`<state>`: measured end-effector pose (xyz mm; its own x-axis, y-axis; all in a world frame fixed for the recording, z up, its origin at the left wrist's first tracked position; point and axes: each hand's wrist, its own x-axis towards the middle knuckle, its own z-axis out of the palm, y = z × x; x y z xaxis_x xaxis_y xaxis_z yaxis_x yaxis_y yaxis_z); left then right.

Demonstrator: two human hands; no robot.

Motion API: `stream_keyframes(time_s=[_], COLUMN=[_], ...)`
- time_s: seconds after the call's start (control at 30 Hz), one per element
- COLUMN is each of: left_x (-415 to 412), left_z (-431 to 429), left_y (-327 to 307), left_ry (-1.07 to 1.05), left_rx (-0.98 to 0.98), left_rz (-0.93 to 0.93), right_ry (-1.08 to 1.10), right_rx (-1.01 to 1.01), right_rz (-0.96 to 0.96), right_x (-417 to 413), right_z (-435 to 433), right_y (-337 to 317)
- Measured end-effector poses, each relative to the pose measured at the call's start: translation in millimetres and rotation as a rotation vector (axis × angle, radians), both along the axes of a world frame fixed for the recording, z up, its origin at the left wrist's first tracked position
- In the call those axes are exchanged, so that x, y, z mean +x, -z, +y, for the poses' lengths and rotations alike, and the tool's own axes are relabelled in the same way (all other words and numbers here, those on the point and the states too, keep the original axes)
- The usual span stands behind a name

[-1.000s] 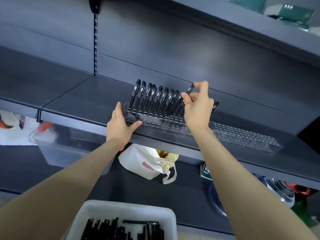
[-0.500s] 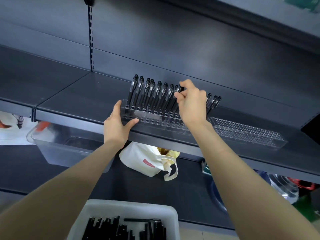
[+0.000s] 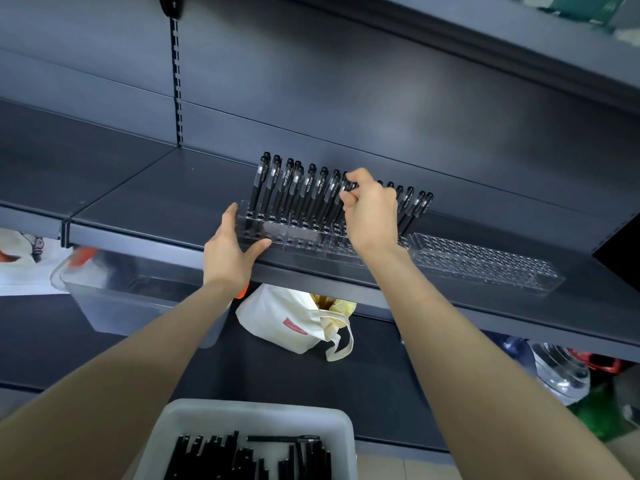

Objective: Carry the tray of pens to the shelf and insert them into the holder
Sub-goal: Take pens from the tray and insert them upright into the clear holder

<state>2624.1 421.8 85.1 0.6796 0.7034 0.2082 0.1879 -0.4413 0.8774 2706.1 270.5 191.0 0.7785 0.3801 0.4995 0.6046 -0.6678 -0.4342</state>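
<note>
**One pen held at the clear holder on the dark shelf**

The pen holder (image 3: 298,237) is a long box of clear, glossy plastic with round holes in rows. Slim black pens (image 3: 287,188) with clear grip sections stand in it, leaning back. A second clear holder (image 3: 485,261) lies just beside it on the right.

Both are on a matte dark grey metal shelf (image 3: 156,199) with a slotted upright behind. Below hang a clear bin (image 3: 138,296) and a white cloth bag (image 3: 287,320). The white plastic tray (image 3: 256,414), with rounded corners, is at the bottom edge and contains loose pens (image 3: 242,455).

The left hand (image 3: 228,251) rests with straight fingers on the holder's left end, thumb along the front. The right hand (image 3: 372,209) pinches one pen (image 3: 346,188) with curled fingers.

One second ago this pen was raised above the row; now it is down among the others.
</note>
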Motion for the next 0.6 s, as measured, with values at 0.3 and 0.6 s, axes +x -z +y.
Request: stream_keyframes(time_s=[0.3,0.6], left_x=[-50.4,-203.2], left_z=[-5.4,-43.0], left_y=[23.2,139.9], left_ry=[0.039,0.151], left_rx=[0.287,0.357], left_rz=[0.097,0.493], right_ry=[0.017,-0.019], right_rx=[0.070,-0.119], right_rz=[-0.050,0.352], right_x=[-34.8,-156.4], right_z=[-18.4,-49.8], right_y=[36.4,199.1])
